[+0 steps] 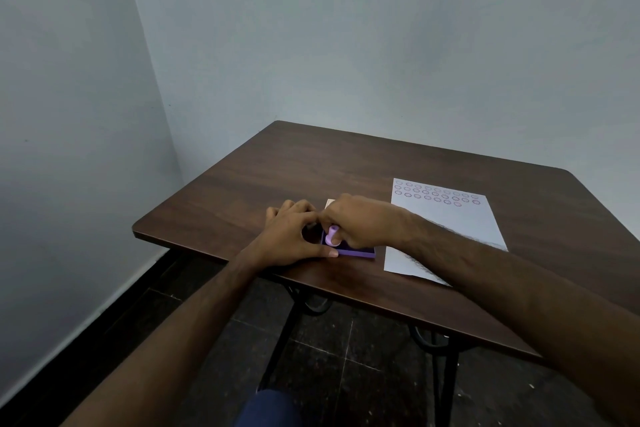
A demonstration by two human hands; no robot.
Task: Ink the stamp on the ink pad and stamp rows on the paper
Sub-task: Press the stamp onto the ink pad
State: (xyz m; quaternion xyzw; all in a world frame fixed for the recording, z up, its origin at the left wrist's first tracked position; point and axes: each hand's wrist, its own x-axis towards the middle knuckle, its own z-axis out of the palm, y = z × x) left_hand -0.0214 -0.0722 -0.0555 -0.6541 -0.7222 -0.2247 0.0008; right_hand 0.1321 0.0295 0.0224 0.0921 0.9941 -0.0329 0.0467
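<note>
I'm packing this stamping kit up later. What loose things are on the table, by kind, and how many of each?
Stamp: 1, purple, held by the right hand on the ink pad
Ink pad: 1, purple, steadied by the left hand
Paper sheet: 1, white, with stamped rows at its far end
Pale flat item behind the hands: 1, mostly hidden, kind unclear
Total: 4

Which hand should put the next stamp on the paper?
Right. The right hand already grips the stamp and is nearer the paper; the left hand steadies the ink pad.

Lilac stamp (333,236) upright on purple ink pad (356,252); white paper (450,218) just right, three-plus stamped rows.
</note>
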